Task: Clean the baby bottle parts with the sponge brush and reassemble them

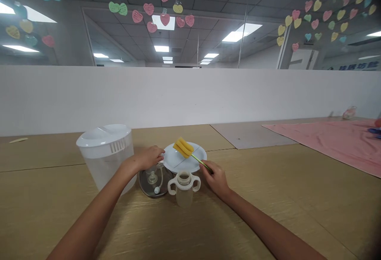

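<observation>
My right hand (214, 178) grips the thin green handle of a bottle brush (183, 148), whose yellow sponge head is over the white plate (200, 151). My left hand (149, 157) is above the dark round dish (146, 188) beside the plate's left rim. Its fingers are bent together, and a whitish piece shows just under the fingertips; what they pinch is hidden. In the dish lie a clear nipple (152, 178) and a straw tube with a small white weight (157, 190). Between my hands stands an uncapped baby bottle (184, 192) with two white handles, upright.
A white lidded bucket (104, 158) stands left of the dish, close to my left forearm. A pink cloth (336, 139) covers the table's right side, with a grey sheet (250, 135) beside it. A low white wall (190, 97) runs along the back.
</observation>
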`<state>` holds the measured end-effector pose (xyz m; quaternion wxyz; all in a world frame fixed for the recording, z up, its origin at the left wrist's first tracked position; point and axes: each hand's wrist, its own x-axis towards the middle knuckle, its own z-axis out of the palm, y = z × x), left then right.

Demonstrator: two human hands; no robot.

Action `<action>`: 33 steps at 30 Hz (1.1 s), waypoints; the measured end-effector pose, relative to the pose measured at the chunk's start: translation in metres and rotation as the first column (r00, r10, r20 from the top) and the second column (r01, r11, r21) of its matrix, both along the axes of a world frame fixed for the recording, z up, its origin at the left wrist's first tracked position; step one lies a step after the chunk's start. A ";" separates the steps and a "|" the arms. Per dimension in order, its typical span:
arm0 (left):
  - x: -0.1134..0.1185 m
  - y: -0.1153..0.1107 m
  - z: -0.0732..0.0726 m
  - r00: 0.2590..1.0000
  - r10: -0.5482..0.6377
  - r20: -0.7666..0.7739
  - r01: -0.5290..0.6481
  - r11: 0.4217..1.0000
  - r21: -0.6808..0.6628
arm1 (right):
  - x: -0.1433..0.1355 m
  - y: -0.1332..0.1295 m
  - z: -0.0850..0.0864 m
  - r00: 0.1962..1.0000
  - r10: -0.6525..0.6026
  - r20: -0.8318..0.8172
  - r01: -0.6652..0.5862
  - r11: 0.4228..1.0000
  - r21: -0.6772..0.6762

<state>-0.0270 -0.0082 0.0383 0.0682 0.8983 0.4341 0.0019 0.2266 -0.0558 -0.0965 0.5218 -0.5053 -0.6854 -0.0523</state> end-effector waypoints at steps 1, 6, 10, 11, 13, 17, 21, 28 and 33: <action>0.001 0.000 0.000 1.000 -0.004 -0.016 0.004 1.000 0.000 | 0.000 0.000 0.000 1.000 -0.002 0.001 0.002 1.000 0.002; 0.002 -0.001 0.003 0.999 -0.007 -0.038 0.008 0.999 0.035 | 0.000 0.000 0.000 1.000 -0.002 0.007 0.002 1.000 -0.004; -0.002 0.002 0.001 0.998 0.050 0.032 -0.051 0.998 0.028 | 0.000 -0.001 0.001 1.000 0.009 0.008 -0.009 1.000 -0.001; -0.003 0.003 0.000 0.997 0.056 0.043 -0.057 0.998 0.020 | 0.000 -0.001 0.001 1.000 0.012 0.009 -0.012 1.000 0.000; -0.005 0.004 -0.001 0.998 0.045 0.035 -0.045 0.999 0.003 | 0.000 0.000 0.000 1.000 0.008 0.009 -0.008 1.000 0.003; -0.004 0.003 -0.004 0.995 0.046 -0.085 -0.051 0.998 -0.048 | 0.000 0.000 0.000 1.000 0.003 0.006 -0.003 1.000 0.007; 0.005 0.005 -0.014 0.962 0.121 -0.244 -0.144 0.986 -0.078 | 0.000 0.000 0.000 1.000 0.007 0.007 -0.007 1.000 0.004; 0.018 0.008 -0.029 0.963 0.110 -0.246 -0.138 0.986 -0.099 | 0.000 -0.001 0.000 1.000 0.013 0.016 -0.013 1.000 0.019; 0.018 0.011 -0.035 0.954 0.136 -0.269 -0.165 0.982 -0.087 | -0.001 -0.001 0.002 1.000 0.008 0.027 -0.008 1.000 0.024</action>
